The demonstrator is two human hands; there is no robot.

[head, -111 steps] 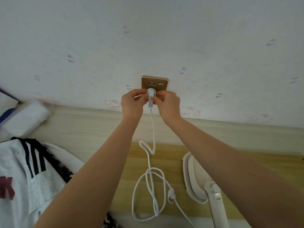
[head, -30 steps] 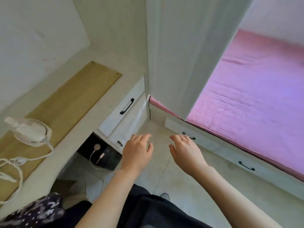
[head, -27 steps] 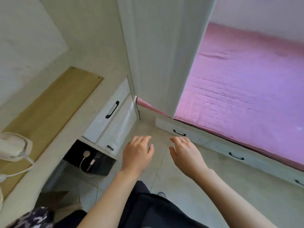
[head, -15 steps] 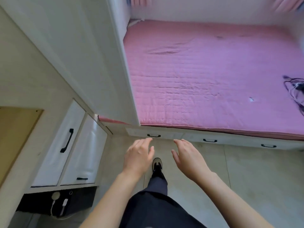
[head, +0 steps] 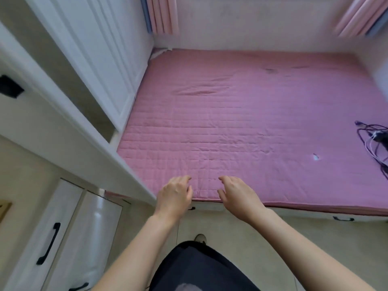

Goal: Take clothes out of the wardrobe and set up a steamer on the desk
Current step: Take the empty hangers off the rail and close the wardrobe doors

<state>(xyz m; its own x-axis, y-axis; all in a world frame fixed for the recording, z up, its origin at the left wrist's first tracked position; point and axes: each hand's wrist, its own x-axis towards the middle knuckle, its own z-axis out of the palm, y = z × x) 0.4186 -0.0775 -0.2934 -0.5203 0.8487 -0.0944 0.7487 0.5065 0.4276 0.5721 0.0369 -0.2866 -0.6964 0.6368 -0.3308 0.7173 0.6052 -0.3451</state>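
Note:
My left hand (head: pixel 175 196) and my right hand (head: pixel 237 195) hover side by side in front of me, palms down, fingers loosely spread, holding nothing. They sit over the near edge of a pink quilted bed (head: pixel 252 114). A tall white wardrobe (head: pixel 98 59) with panelled doors stands at the left, its doors closed as far as I can see. The steamer and the clothes are out of view. Only a sliver of the desk's wooden top (head: pixel 4 208) shows at the far left edge.
White drawers with black handles (head: pixel 48 246) stand at the lower left. A tangle of dark cables (head: pixel 373 139) lies on the bed's right side. Pink curtains (head: pixel 161 15) hang at the back. Pale floor tiles (head: pixel 315 234) run between me and the bed.
My view has swung right, away from the desk, wall socket and steamer, to the bed and wardrobe. Both hands let go of the plug and now hang free.

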